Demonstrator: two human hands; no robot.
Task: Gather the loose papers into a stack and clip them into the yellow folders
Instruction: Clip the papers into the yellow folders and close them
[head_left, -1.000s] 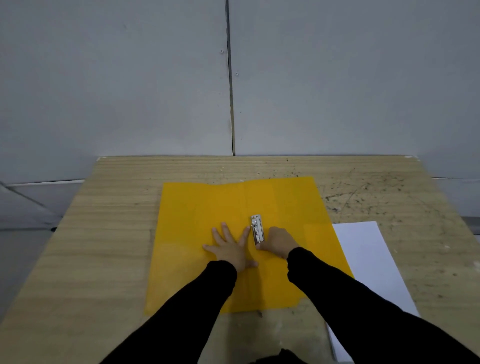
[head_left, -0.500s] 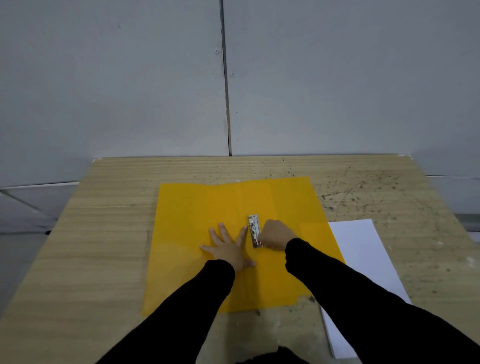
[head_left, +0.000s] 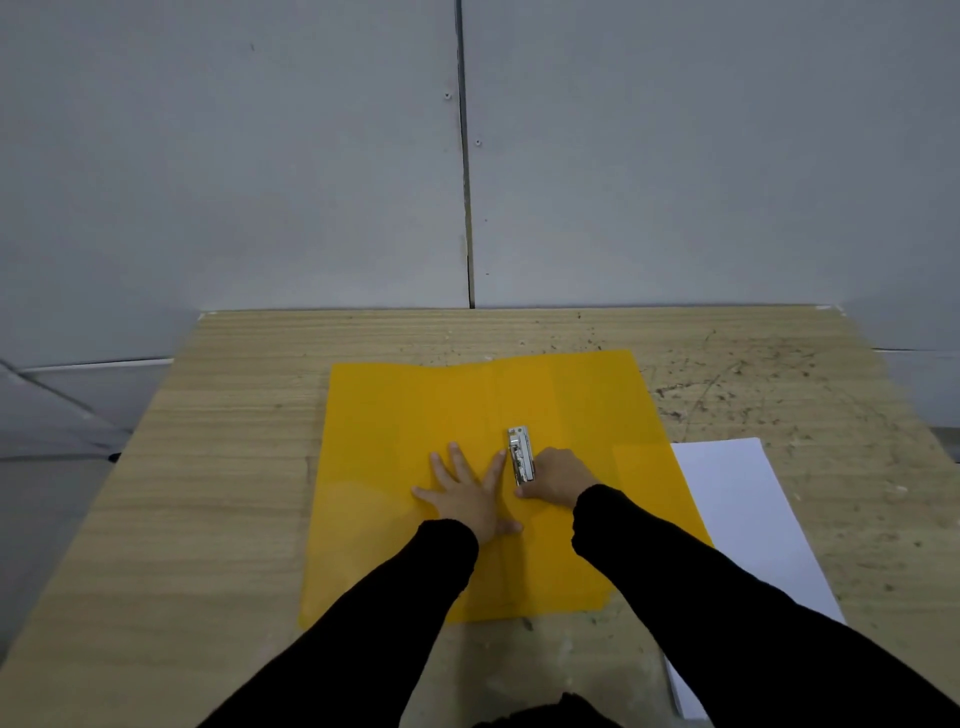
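Observation:
A yellow folder lies spread flat in the middle of the wooden table. Its silver metal clip sits near the centre fold. My left hand presses flat on the folder's left half, fingers spread, just left of the clip. My right hand is curled against the clip's right side, fingers on its near end. White paper lies to the right of the folder, its left edge tucked under the folder.
A grey panelled wall stands directly behind the table's far edge. The right part of the tabletop is scratched and speckled. Black sleeves cover both forearms.
My right hand has stayed at the clip, shifting slightly along it. The left hand keeps pressing the folder. The view has shifted a little.

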